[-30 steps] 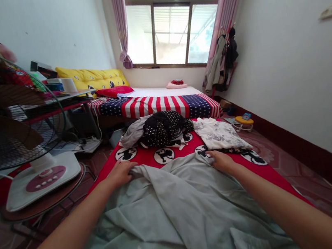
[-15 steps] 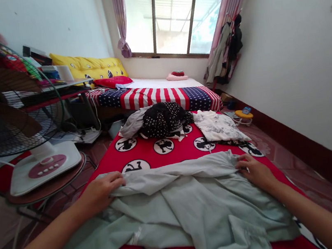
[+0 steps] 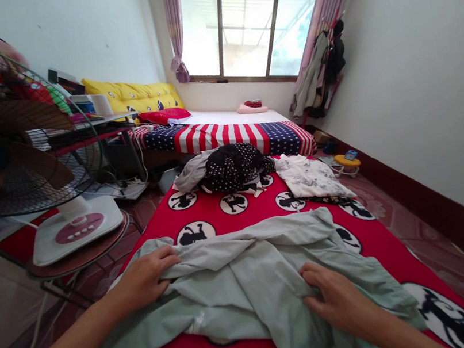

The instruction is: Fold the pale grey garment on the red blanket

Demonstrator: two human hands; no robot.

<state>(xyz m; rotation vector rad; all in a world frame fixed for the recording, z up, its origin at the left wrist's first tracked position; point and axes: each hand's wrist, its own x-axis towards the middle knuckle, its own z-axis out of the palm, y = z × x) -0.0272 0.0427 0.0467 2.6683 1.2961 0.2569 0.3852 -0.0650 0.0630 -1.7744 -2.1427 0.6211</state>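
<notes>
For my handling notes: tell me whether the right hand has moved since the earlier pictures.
Yes: the right hand has moved back toward the person, farther from the white cloth.

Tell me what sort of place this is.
Probably a small home bedroom: a bed with a stars-and-stripes cover, a red cartoon-print bedspread strewn with clothes, and a standing electric fan beside it.

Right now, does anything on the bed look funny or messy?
Yes. The pale green cloth between your left hand and right hand is bunched and wrinkled, not lying flat on the red blanket. Black dotted clothes also sit in a messy heap farther along.
</notes>
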